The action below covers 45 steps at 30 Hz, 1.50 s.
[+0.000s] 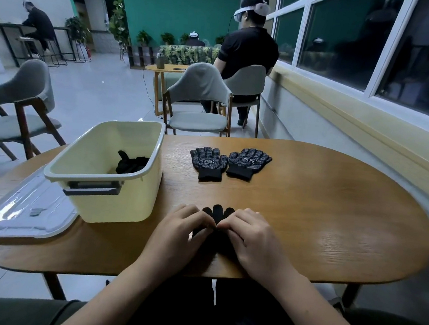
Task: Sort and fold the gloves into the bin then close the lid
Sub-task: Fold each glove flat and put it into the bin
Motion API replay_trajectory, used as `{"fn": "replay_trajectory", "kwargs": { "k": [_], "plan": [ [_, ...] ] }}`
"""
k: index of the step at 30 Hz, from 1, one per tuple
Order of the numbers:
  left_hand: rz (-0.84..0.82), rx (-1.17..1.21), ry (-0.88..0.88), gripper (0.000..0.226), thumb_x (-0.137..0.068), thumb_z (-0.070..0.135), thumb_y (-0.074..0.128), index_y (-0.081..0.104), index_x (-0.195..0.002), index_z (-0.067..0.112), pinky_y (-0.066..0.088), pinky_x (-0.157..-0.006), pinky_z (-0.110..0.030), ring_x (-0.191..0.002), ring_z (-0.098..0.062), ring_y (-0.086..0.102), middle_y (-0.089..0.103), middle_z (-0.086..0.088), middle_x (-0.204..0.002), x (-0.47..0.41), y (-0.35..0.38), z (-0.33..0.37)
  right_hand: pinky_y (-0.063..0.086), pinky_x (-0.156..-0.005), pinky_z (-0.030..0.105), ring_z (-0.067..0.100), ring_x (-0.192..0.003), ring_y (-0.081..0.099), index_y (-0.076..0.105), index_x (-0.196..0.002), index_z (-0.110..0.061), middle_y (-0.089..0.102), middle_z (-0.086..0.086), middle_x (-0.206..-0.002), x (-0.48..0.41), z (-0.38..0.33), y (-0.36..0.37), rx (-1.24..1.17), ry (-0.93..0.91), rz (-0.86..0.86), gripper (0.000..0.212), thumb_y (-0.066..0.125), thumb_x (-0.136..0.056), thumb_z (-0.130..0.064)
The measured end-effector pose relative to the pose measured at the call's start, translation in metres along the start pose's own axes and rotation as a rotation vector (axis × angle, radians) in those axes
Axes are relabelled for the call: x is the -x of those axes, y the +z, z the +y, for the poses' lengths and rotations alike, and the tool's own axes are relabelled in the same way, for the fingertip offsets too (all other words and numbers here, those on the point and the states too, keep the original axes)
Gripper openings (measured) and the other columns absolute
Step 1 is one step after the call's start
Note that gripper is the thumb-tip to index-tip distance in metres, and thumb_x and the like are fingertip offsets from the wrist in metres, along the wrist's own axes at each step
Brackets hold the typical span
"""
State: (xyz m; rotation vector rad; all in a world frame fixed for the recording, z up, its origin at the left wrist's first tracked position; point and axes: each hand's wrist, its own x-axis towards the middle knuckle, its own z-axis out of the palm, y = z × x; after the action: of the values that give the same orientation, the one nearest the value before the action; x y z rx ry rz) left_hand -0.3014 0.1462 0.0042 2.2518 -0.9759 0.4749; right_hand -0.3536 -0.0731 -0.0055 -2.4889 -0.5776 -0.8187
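Both hands are at the near edge of the oval wooden tabletop [334, 213], working a plain black glove [216, 212] that lies flat with its fingertips pointing away from the person. The left hand [183, 228] and the right hand [252, 238] are arched over the glove. Their fingers are curled and the tips meet in the middle, pinching the fabric. Most of the glove is covered by the hands, and only three fingertips show beyond the knuckles.

The cream plastic bin [115, 205] stands open on the left part of the tabletop, its grey handle facing the near edge. Dark gloves [132, 165] lie bunched in its far right corner. The clear lid [25, 209] lies flat at the left edge of the tabletop, just beside the bin.

Toward the far edge, well apart from the hands, a grip-dotted glove [209, 162] and a second grip-dotted glove [247, 163] lie palm up side by side. Their cuffs point toward the near edge and their thumbs are touching.

Beyond the tabletop stands a grey chair [199, 92]. Behind it a person wearing a headset [247, 50] sits facing away.
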Motion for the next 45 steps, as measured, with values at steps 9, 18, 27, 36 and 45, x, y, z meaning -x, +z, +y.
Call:
{"fn": "replay_trajectory", "kwargs": {
  "k": [9,18,27,36,45],
  "plan": [
    [-0.01,-0.111,0.096,0.028,-0.083,0.029,0.081,0.072,-0.109,0.027,0.038,-0.084,-0.018,-0.098,-0.01,0.06,0.067,0.015,-0.103,0.004,-0.001,0.001,0.049,-0.081,0.042,0.023,-0.092,0.063,0.072,-0.113,-0.019,0.071,-0.004,-0.104,0.003,-0.002,0.003,0.081,-0.059,0.001,0.017,0.064,-0.098,-0.018],
    [-0.06,-0.069,-0.022,0.03,-0.085,0.04,0.07,0.062,-0.113,0.036,0.036,-0.085,-0.015,-0.101,-0.004,0.06,0.065,0.023,-0.105,0.003,0.001,-0.004,0.048,-0.088,0.039,0.019,-0.104,0.064,0.067,-0.125,-0.026,0.071,-0.009,-0.113,0.003,0.001,0.001,0.026,0.044,-0.077,0.03,0.068,-0.095,-0.03],
    [-0.056,-0.056,-0.049,0.021,-0.085,0.043,0.067,0.061,-0.105,0.039,0.035,-0.081,-0.018,-0.086,0.011,0.045,0.063,0.023,-0.096,0.003,0.002,-0.004,0.046,-0.092,0.041,0.019,-0.103,0.06,0.069,-0.119,-0.026,0.066,-0.01,-0.112,0.003,-0.003,-0.001,0.047,0.008,-0.008,0.024,0.07,-0.098,-0.036],
    [-0.017,-0.113,-0.033,0.019,-0.097,0.046,0.06,0.071,-0.109,0.037,0.042,-0.085,-0.028,-0.102,-0.007,0.056,0.061,0.021,-0.104,0.001,0.005,-0.004,0.043,-0.089,0.036,0.018,-0.099,0.061,0.07,-0.112,-0.028,0.066,-0.013,-0.107,0.003,0.002,0.003,0.064,0.01,-0.046,0.016,0.068,-0.098,-0.036],
    [-0.09,-0.058,-0.018,0.034,-0.085,0.036,0.077,0.068,-0.117,0.039,0.04,-0.09,-0.023,-0.109,-0.002,0.059,0.064,0.023,-0.113,0.003,0.0,-0.007,0.042,-0.088,0.031,0.007,-0.101,0.059,0.071,-0.111,-0.03,0.069,-0.019,-0.108,0.0,0.007,0.001,-0.103,0.135,-0.073,0.014,0.067,-0.1,-0.036]
  ]
}}
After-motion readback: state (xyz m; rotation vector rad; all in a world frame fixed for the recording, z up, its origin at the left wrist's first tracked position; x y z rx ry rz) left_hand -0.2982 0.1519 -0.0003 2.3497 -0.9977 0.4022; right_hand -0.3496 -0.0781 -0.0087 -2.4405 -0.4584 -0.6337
